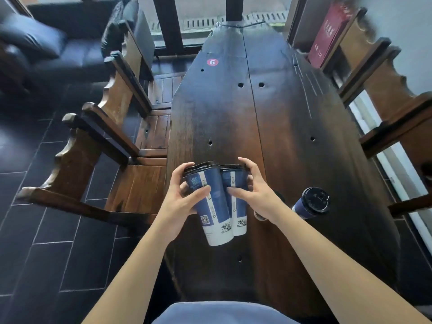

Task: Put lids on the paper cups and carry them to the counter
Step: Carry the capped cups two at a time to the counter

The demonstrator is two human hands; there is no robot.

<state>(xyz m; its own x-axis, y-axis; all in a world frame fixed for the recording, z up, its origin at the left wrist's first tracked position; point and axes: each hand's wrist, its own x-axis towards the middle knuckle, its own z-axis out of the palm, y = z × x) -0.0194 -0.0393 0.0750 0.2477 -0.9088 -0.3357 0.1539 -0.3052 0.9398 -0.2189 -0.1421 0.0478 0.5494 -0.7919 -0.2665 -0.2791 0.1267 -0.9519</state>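
A long dark wooden table (268,118) carries a red sticker numbered 6 (212,62) at its far end. Above its near end, the left hand (181,202) and right hand (253,191) curl their fingers around 2 lidded blue paper cups (216,202), pressed together. A third lidded cup (312,203) stands just right.

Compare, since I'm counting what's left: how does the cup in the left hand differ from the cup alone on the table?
The left-hand cup is gripped by the left hand and lifted, tilted; the lone cup stands untouched on the table, right of the right hand. Both are blue with black lids.
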